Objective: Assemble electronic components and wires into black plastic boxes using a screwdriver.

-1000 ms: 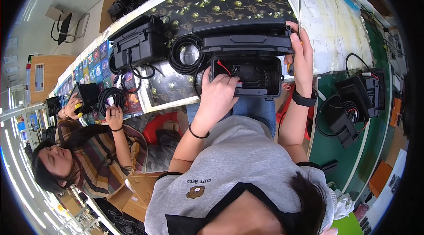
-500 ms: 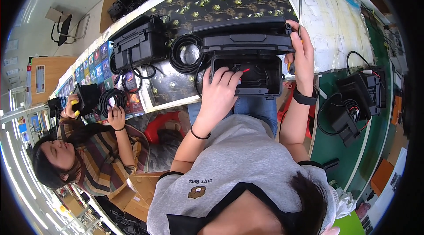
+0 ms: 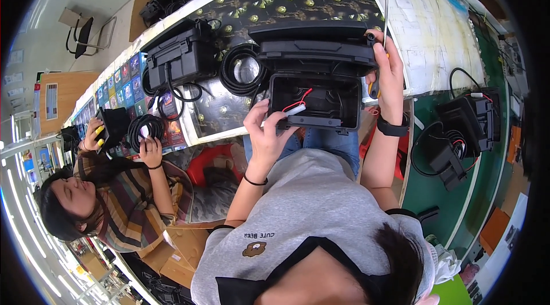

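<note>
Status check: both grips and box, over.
Left grip at white connector. Right grip on tool, right end of lid. Black box open, red wires inside.

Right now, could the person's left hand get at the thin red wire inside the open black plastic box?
Probably yes: the left hand is at the near-left corner of the black plastic box, the black plastic lid stands raised, and nothing visible covers the red wire.

Black box (image 3: 329, 124), lid (image 3: 318, 51) open

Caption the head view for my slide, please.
Left hand at the corner of an open black case, right hand at its lid, red wire inside.
</note>
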`<state>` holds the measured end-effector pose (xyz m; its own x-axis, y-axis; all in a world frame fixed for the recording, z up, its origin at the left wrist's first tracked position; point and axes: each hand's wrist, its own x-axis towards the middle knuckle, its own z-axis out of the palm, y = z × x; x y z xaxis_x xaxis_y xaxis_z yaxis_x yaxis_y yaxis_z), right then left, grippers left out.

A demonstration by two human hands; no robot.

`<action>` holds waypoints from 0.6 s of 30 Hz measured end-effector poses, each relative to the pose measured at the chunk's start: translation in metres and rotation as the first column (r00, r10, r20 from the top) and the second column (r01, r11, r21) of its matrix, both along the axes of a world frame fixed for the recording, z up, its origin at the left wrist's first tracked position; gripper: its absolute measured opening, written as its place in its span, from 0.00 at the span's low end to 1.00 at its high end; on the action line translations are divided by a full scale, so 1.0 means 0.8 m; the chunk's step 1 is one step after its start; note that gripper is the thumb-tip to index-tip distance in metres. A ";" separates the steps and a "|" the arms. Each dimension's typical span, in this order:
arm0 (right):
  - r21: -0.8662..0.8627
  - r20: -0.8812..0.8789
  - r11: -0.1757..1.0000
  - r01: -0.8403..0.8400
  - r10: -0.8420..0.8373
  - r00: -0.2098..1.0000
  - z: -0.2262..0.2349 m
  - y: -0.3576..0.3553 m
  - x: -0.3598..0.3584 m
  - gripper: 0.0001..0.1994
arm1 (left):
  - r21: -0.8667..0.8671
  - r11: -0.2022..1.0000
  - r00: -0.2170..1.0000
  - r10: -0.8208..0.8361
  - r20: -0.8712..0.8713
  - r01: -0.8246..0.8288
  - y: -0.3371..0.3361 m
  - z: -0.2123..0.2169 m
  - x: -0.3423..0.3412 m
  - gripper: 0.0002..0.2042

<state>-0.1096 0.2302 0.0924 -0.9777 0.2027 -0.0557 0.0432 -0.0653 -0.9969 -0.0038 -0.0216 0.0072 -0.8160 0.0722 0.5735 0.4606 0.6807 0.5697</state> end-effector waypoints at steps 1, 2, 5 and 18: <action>-0.010 0.002 1.000 -0.010 0.010 1.000 0.002 0.000 0.001 0.14 | -0.019 1.000 1.000 -0.002 -0.010 0.001 0.001 0.000 0.000 0.29; -0.020 0.003 1.000 -0.020 0.020 1.000 0.003 0.000 0.001 0.14 | -0.019 1.000 1.000 0.000 -0.011 -0.001 0.002 0.000 -0.001 0.29; -0.041 0.000 0.999 0.000 0.000 1.000 0.003 -0.001 0.002 0.14 | 0.014 1.000 1.000 0.001 0.017 -0.001 0.000 0.000 -0.008 0.24; 0.313 -0.193 0.949 -0.028 0.092 0.977 0.011 0.011 -0.004 0.17 | 0.241 0.970 0.997 0.025 0.076 -0.043 0.027 0.013 -0.058 0.28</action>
<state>-0.1127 0.2394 0.1014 -0.9726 0.1188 0.2000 -0.1671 0.2409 -0.9561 -0.0500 -0.0002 0.0176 -0.8553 -0.0902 0.5103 0.3914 0.5329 0.7502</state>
